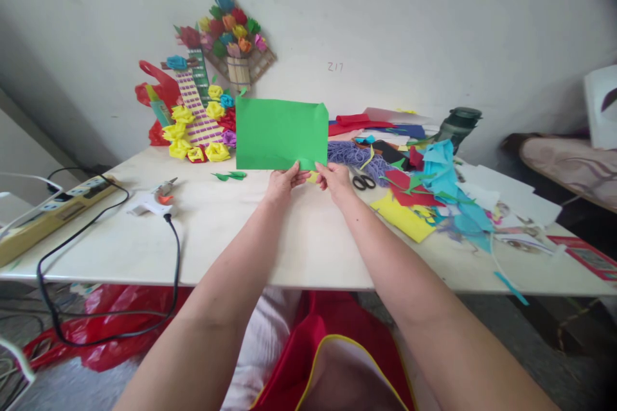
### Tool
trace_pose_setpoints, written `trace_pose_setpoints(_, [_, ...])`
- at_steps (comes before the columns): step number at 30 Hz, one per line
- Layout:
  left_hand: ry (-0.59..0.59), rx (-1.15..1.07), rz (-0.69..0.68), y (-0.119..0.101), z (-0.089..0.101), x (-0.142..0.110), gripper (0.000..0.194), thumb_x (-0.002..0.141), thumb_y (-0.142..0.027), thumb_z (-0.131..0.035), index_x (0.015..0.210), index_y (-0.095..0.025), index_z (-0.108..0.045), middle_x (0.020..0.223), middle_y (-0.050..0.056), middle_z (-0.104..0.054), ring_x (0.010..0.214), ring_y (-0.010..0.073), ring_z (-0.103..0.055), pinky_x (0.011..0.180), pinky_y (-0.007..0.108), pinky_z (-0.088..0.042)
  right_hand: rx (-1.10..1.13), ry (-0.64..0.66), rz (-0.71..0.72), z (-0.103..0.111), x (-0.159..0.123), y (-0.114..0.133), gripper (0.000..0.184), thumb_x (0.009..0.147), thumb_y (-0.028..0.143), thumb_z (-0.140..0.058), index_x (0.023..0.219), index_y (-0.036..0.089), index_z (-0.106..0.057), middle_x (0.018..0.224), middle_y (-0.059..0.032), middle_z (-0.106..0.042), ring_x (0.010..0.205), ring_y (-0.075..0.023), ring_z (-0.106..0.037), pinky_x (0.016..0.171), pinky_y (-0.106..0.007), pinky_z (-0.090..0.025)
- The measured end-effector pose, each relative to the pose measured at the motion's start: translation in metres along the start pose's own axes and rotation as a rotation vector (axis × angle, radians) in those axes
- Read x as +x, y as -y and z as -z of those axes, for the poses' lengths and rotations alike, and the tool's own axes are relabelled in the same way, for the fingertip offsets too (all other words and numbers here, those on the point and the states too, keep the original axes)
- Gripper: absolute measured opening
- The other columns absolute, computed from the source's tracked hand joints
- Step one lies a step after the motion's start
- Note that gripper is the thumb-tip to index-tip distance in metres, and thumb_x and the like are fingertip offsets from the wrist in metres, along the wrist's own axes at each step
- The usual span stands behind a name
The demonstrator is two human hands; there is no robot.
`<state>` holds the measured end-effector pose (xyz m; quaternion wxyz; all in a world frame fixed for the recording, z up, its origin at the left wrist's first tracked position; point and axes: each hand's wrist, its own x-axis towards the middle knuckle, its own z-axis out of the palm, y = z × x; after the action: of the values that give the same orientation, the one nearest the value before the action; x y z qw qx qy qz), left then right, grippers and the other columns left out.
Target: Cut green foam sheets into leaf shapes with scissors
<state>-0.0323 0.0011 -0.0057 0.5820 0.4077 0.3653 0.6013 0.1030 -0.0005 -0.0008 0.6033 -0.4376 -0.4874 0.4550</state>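
A green sheet of paper (282, 131) stands upright above the table, its broad face toward me. My left hand (285, 181) pinches its lower edge, thumb in front. Close beside it, my right hand (335, 181) grips the lower right corner between thumb and fingers. Two small green paper leaves (229, 176) lie on the table to the left of the sheet. Black-handled scissors (363, 181) rest just right of my right hand, their blades partly hidden. Whatever stands directly behind the sheet is covered by it.
Left on the white table (222, 237) are a glue gun (155, 200) with its black cord and a power strip (58, 212). Paper flowers (193, 128) stand at the back left. Purple yarn (357, 157), blue crepe paper (441, 170), yellow paper (405, 215) and a dark bottle (459, 125) crowd the right.
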Motion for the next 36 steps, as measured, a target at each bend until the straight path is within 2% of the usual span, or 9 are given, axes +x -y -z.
trace_pose_setpoints(9, [-0.033, -0.055, -0.003, 0.001, 0.002, 0.002, 0.017, 0.077, -0.025, -0.066, 0.074, -0.008, -0.061, 0.069, 0.009, -0.069, 0.063, 0.0139, -0.067, 0.065, 0.023, -0.051, 0.033, -0.039, -0.025, 0.006, 0.005, -0.002, 0.026, 0.068, 0.034, -0.068, 0.056, 0.016, -0.054, 0.042, 0.0031, -0.054, 0.03, -0.0049, -0.041, 0.032, -0.018, -0.031])
trace_pose_setpoints(18, [-0.027, -0.085, 0.033, -0.001, -0.001, 0.001, 0.015, 0.078, -0.02, -0.065, 0.071, -0.009, -0.058, 0.064, 0.008, -0.067, 0.059, 0.0126, -0.066, 0.065, 0.022, -0.052, -0.003, 0.016, -0.013, 0.01, 0.008, -0.006, 0.026, 0.068, 0.034, -0.067, 0.055, 0.016, -0.053, 0.043, 0.0015, -0.055, 0.031, -0.0056, -0.042, 0.033, -0.018, -0.032])
trace_pose_setpoints(21, [-0.035, -0.088, 0.038, -0.001, -0.001, 0.002, 0.014, 0.078, -0.019, -0.064, 0.071, -0.009, -0.058, 0.063, 0.008, -0.067, 0.06, 0.0126, -0.066, 0.064, 0.021, -0.052, -0.084, -0.011, 0.009, 0.01, 0.011, -0.01, 0.019, 0.071, 0.034, -0.064, 0.071, 0.015, -0.06, 0.051, 0.0008, -0.058, 0.034, -0.0068, -0.045, 0.035, -0.019, -0.034])
trace_pose_setpoints(23, [-0.034, -0.101, 0.031, 0.0, 0.0, 0.003, 0.011, 0.079, -0.018, -0.062, 0.072, -0.01, -0.058, 0.063, 0.007, -0.067, 0.059, 0.012, -0.066, 0.061, 0.02, -0.052, -0.171, -0.076, 0.086, 0.01, 0.015, -0.012, 0.028, 0.072, 0.033, -0.063, 0.095, 0.017, -0.062, 0.067, -0.0018, -0.065, 0.04, -0.0084, -0.05, 0.039, -0.021, -0.04])
trace_pose_setpoints(25, [-0.038, -0.102, 0.028, 0.001, 0.002, 0.004, 0.01, 0.08, -0.017, -0.061, 0.073, -0.01, -0.058, 0.063, 0.007, -0.067, 0.058, 0.012, -0.066, 0.058, 0.019, -0.051, -0.293, -0.148, 0.242, 0.012, 0.019, -0.014, 0.041, 0.071, 0.032, -0.064, 0.11, 0.021, -0.06, 0.093, -0.0063, -0.067, 0.054, -0.0106, -0.058, 0.05, -0.025, -0.048])
trace_pose_setpoints(28, [-0.033, -0.051, 0.028, 0.002, 0.003, 0.005, 0.012, 0.078, -0.02, -0.063, 0.075, -0.009, -0.06, 0.065, 0.008, -0.068, 0.06, 0.0136, -0.067, 0.059, 0.02, -0.052, -0.528, -0.208, 0.483, 0.017, 0.023, -0.013, 0.032, 0.071, 0.031, -0.066, 0.102, 0.022, -0.068, 0.118, -0.0102, -0.058, 0.086, -0.0176, -0.061, 0.073, -0.031, -0.051])
trace_pose_setpoints(31, [-0.013, 0.033, 0.021, 0.003, 0.004, 0.005, 0.016, 0.075, -0.023, -0.067, 0.078, -0.008, -0.062, 0.068, 0.009, -0.069, 0.066, 0.0164, -0.068, 0.063, 0.022, -0.054, -0.786, -0.184, 0.579, 0.019, 0.022, -0.008, 0.016, 0.075, 0.03, -0.063, 0.084, 0.021, -0.073, 0.109, -0.0093, -0.063, 0.101, -0.0223, -0.056, 0.087, -0.037, -0.044])
trace_pose_setpoints(34, [0.017, 0.087, 0.016, 0.005, 0.004, 0.005, 0.019, 0.072, -0.023, -0.07, 0.08, -0.008, -0.063, 0.072, 0.01, -0.07, 0.068, 0.0177, -0.069, 0.063, 0.023, -0.054, -0.944, -0.112, 0.546, 0.018, 0.018, -0.003, 0.017, 0.078, 0.032, -0.061, 0.076, 0.021, -0.074, 0.089, -0.0069, -0.069, 0.091, -0.0225, -0.058, 0.085, -0.037, -0.041])
trace_pose_setpoints(36, [0.033, 0.105, 0.021, 0.005, 0.004, 0.006, 0.019, 0.072, -0.023, -0.07, 0.08, -0.008, -0.063, 0.071, 0.01, -0.07, 0.066, 0.0176, -0.069, 0.061, 0.023, -0.054, -0.93, -0.044, 0.492, 0.018, 0.016, -0.003, 0.017, 0.077, 0.032, -0.062, 0.073, 0.021, -0.074, 0.079, -0.0052, -0.069, 0.082, -0.0212, -0.058, 0.078, -0.035, -0.042])
